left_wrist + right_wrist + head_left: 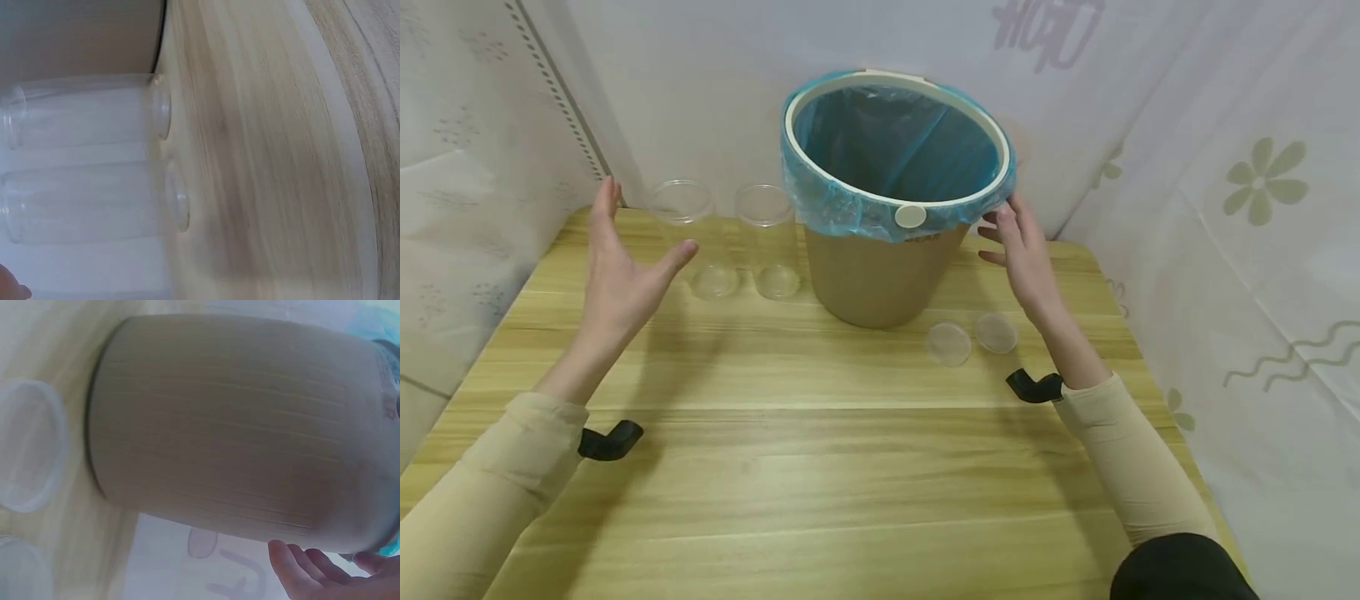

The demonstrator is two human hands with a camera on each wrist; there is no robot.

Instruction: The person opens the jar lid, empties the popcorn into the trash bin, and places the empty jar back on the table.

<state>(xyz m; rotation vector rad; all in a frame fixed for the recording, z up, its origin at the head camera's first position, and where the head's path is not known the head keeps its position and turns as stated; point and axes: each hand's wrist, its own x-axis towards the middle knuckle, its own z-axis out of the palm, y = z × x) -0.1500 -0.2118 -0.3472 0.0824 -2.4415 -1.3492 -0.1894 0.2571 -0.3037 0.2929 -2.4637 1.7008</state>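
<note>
A brown trash bin [880, 275] stands upright at the back of the table, lined with a blue plastic bag [842, 208] under a cream rim ring [865, 185]. My right hand [1022, 250] is at the bin's right side just below the rim, its fingers loosely extended beside the bag's edge. In the right wrist view those fingertips [278, 550] lie right along the bin's wall. To the left, two tall clear plastic cups [700, 250] [767, 250] stand upright. Just left of them my left hand [625, 283] is raised, thumb and fingers spread, holding nothing.
Two round clear lids [948, 344] [996, 333] lie flat on the wooden table [820, 475], in front of the bin to the right. White patterned cloth [685, 92] hangs behind and on both sides. A black camera mount [612, 440] juts from the left sleeve.
</note>
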